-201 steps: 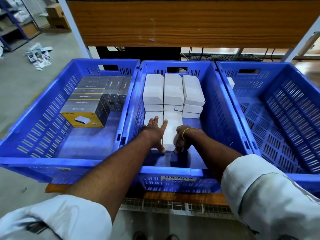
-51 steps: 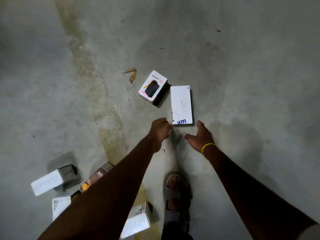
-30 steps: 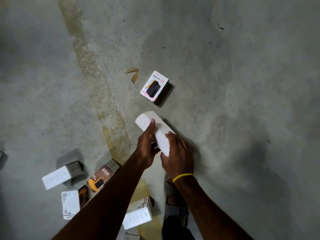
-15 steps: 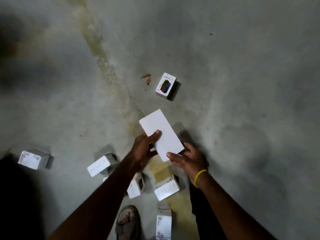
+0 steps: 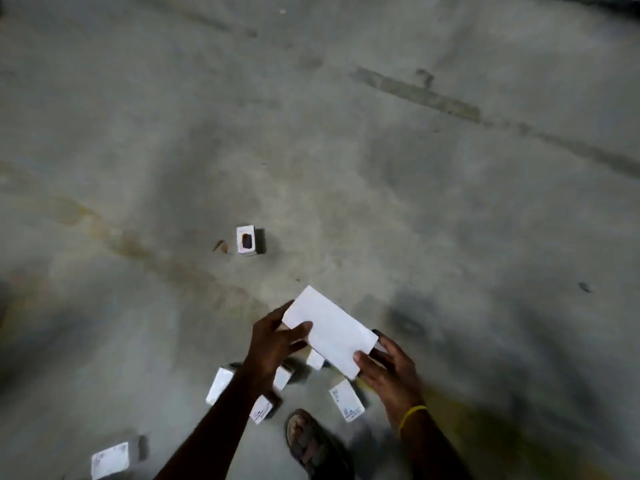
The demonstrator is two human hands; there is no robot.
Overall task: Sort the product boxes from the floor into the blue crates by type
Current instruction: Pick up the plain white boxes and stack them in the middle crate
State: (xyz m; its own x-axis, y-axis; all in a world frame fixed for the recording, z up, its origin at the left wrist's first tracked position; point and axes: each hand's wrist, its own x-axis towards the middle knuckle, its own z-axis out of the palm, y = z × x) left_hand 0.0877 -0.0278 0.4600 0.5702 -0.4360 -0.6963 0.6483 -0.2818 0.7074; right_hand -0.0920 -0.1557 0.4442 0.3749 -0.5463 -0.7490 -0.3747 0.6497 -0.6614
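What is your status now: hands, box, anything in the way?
Left hand and right hand both grip white box, above floor. Small boxes scattered underneath.

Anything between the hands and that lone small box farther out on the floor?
Nothing visible: only bare floor separates them from the small box. A brown scrap lies beside it, off the path. Both the left hand and right hand hold the white box.

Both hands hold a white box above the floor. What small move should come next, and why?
Probably turn and carry the white box to the crates: the left hand and right hand grip it clear of the floor, and no crates are in view here.
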